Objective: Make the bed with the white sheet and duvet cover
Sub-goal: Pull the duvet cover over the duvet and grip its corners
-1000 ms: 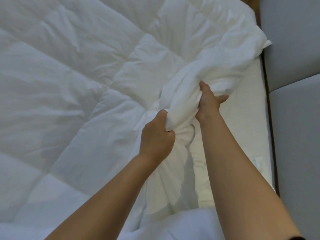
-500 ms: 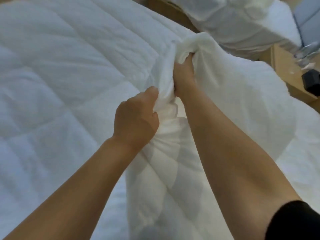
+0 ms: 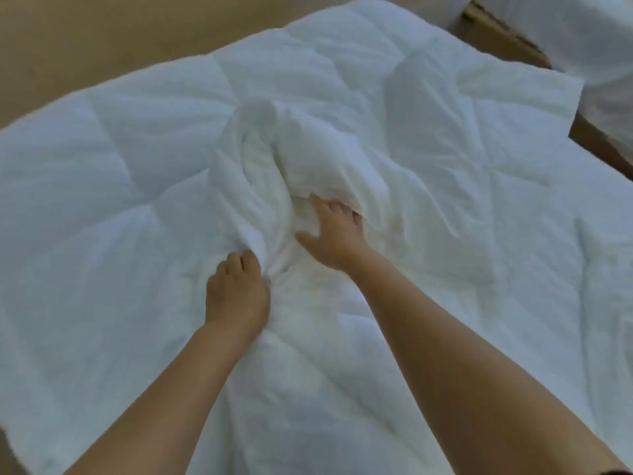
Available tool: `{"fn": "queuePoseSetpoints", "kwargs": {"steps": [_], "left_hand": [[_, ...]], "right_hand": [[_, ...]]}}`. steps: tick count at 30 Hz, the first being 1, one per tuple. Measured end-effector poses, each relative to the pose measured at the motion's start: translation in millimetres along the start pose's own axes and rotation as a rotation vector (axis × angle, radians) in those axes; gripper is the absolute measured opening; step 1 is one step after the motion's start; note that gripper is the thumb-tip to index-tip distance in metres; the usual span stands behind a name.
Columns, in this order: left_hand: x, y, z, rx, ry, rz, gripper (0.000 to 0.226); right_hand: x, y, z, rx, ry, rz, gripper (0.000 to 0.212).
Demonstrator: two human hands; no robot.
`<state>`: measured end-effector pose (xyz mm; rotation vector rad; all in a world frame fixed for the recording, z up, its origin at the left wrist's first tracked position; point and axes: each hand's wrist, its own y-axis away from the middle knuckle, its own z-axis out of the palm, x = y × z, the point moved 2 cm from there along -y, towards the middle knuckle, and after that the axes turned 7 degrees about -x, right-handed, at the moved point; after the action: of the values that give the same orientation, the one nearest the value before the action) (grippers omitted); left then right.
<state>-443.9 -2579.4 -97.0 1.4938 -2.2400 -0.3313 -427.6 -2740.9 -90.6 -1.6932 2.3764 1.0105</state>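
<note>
In the head view, the white duvet (image 3: 462,186) was spread wide and bunched up in its middle. The bunched part was gripped by the curled left hand (image 3: 236,293), while the right hand (image 3: 337,234) was laid on it, fingers stretched.

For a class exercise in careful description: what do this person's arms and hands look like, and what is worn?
Both forearms are bare. The left hand and right hand show no gloves, rings or watch. The only clothing in view is a dark sleeve edge high on the right arm, at the picture's bottom corner.
</note>
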Motion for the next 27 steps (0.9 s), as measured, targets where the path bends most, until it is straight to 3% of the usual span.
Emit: {"fn": "queuePoseSetpoints", "kwargs": {"steps": [3, 6, 10, 17, 23, 27], "left_hand": [[24.0, 13.5, 21.8, 0.004, 0.061, -0.054, 0.068], [58.4, 32.9, 33.1, -0.061, 0.104, -0.001, 0.093], [101.3, 73.0, 71.3, -0.199, 0.048, 0.261, 0.081], [174.6, 148.7, 122.0, -0.307, -0.108, 0.738, 0.09], [219.6, 216.0, 159.9, -0.451, -0.255, 0.927, 0.088], [248.9, 268.3, 190.8, -0.709, -0.32, 0.912, 0.11]], "right_hand": [[61.5, 39.2, 48.7, -0.148, -0.076, 0.188, 0.071], [97.7, 82.0, 55.4, -0.113, -0.184, 0.276, 0.065], [135.0, 141.1, 42.1, -0.171, 0.116, 0.421, 0.079], [227.8, 268.3, 62.3, 0.035, -0.239, 0.724, 0.104], [277.9, 411.6, 144.7, -0.043, -0.15, 1.103, 0.104], [283.0, 480.7, 191.6, 0.145, -0.243, 1.359, 0.104]]}}
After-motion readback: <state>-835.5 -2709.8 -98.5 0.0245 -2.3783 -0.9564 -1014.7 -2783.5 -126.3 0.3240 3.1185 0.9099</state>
